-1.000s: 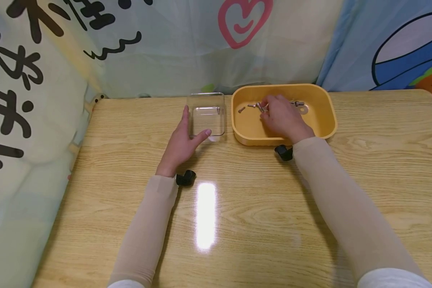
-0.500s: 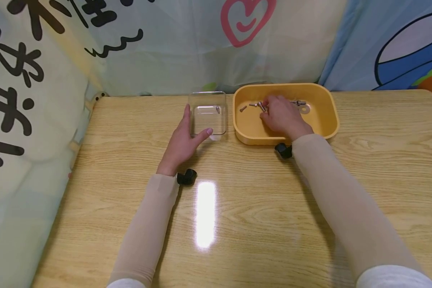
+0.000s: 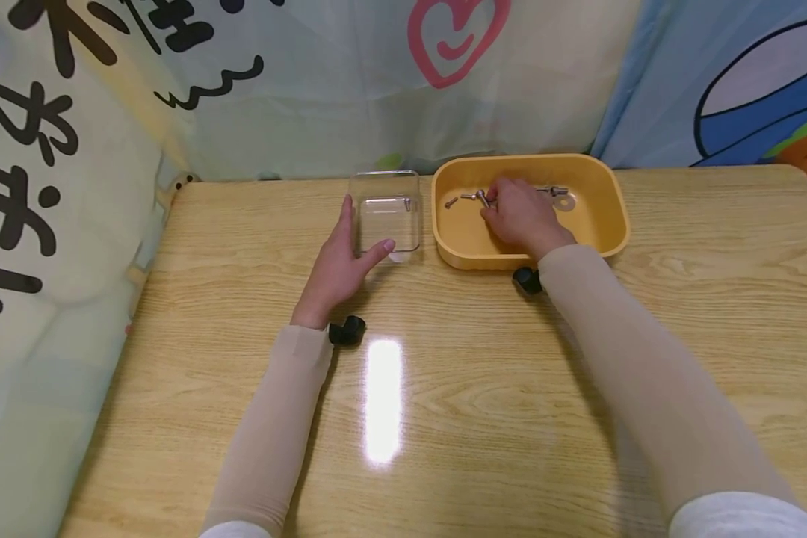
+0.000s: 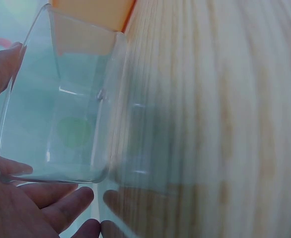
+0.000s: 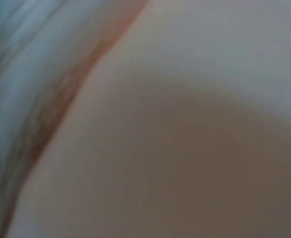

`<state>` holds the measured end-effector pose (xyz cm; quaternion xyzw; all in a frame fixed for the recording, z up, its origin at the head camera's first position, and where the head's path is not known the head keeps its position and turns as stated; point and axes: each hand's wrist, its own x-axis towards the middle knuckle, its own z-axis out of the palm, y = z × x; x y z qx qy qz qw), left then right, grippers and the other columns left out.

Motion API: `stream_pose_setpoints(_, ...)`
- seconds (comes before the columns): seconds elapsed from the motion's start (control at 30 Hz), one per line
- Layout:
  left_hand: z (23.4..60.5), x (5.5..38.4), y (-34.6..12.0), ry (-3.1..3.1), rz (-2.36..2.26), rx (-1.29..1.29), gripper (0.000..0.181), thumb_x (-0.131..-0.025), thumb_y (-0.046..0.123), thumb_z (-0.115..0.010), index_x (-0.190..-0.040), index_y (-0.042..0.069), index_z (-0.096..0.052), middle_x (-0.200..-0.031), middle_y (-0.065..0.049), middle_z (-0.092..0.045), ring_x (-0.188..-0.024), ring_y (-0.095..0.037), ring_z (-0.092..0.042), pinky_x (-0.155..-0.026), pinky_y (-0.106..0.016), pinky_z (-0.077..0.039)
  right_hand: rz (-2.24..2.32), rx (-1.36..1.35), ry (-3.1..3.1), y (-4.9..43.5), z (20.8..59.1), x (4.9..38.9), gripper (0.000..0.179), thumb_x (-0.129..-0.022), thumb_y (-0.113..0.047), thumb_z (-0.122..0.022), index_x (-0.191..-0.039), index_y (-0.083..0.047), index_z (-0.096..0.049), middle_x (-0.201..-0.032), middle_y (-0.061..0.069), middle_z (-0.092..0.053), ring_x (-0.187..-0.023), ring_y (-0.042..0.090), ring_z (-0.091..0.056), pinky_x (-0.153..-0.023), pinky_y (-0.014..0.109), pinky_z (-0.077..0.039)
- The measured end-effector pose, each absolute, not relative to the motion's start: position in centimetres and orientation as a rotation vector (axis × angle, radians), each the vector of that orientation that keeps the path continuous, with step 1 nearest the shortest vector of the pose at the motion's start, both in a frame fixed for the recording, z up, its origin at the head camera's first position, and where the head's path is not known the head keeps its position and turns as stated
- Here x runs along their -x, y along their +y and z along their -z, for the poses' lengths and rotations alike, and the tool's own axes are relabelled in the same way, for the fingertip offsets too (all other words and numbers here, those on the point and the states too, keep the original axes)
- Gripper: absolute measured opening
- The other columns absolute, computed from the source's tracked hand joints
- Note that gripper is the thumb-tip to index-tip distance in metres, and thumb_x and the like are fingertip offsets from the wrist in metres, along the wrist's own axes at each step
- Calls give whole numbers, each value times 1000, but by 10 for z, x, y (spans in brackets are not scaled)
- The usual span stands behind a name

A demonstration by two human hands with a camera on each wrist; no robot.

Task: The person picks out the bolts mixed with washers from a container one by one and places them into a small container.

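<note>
My left hand (image 3: pixel 339 261) rests against the corner of a clear plastic box (image 3: pixel 386 248), fingers stretched along its left side and thumb at its near rim. One small screw (image 3: pixel 407 204) lies inside that box. In the left wrist view the thumb (image 4: pixel 0 69) meets the rim, with the other fingers beside the wall. My right hand (image 3: pixel 527 217) reaches down into a yellow tub (image 3: pixel 615 217), fingers bent among several metal screws (image 3: pixel 482 198). Whether it pinches a screw I cannot tell. Other screws (image 3: pixel 560 191) lie on the tub floor beyond the hand.
Both containers stand side by side at the back of a wooden table (image 3: pixel 444 418). A printed cloth (image 3: pixel 323 90) hangs right behind them. A pale round spot (image 3: pixel 565 202) shows on the tub floor. The right wrist view is blurred.
The right hand has shifted slightly left within the tub, close to the screws there. My left hand and the clear box have stayed put.
</note>
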<state>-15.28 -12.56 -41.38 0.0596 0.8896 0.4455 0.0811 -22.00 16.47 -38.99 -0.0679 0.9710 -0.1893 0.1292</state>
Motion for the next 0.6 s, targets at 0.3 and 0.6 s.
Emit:
stream_pose_setpoints(0.3,414,153,-126,2661,-1336,-167,104,-94,60,-62,-163,18,5,-168,-8,-10,-152,-25,-16,-122,-39,-18,552,186,2837,162,389,220,22,-102,-18,-51,-112,1,-52,-106,22,-54,-100,39,-51,-91,54,-43)
stream_pose_setpoints(0.6,413,152,-125,2653,-1343,-171,103,-94,58,-62,-162,18,5,-168,-8,-9,-152,-24,-15,-122,-39,-17,494,188,2831,164,388,221,25,-100,-15,-49,-112,5,-58,-111,24,-56,-106,39,-52,-97,54,-44)
